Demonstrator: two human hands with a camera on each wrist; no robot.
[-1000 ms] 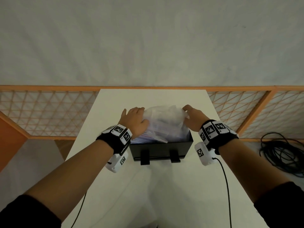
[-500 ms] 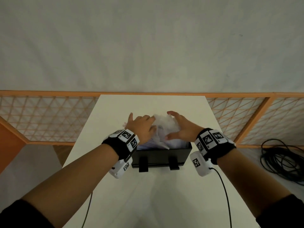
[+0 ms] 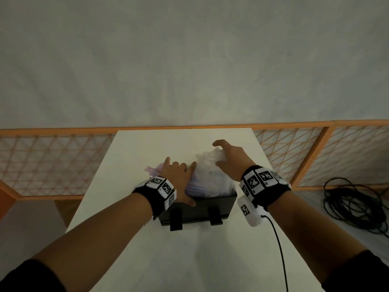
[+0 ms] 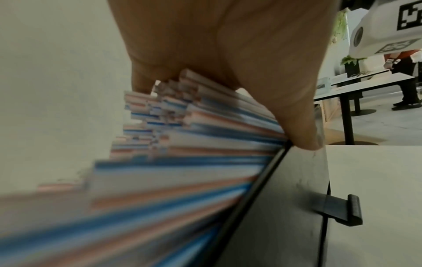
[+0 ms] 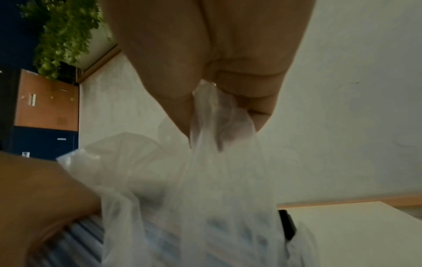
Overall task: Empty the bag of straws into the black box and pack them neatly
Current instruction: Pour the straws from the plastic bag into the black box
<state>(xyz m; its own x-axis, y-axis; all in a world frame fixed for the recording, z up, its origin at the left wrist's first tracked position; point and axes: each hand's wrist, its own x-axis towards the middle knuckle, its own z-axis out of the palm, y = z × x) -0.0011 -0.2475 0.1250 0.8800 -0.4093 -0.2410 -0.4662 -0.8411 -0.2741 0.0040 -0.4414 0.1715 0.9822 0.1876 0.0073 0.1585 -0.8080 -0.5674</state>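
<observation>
Left hand (image 3: 177, 178) flat on straws (image 4: 182, 162); right hand (image 3: 230, 158) pinching bag (image 5: 205, 180).

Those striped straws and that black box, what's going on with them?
A person is emptying a thin clear plastic bag of red- and blue-striped drinking straws into a black rectangular box on a white table. The left hand lies over the straws, which stick out past the box's left edge. The right hand pinches the crumpled bag above the box. The straws are not yet packed neatly.
</observation>
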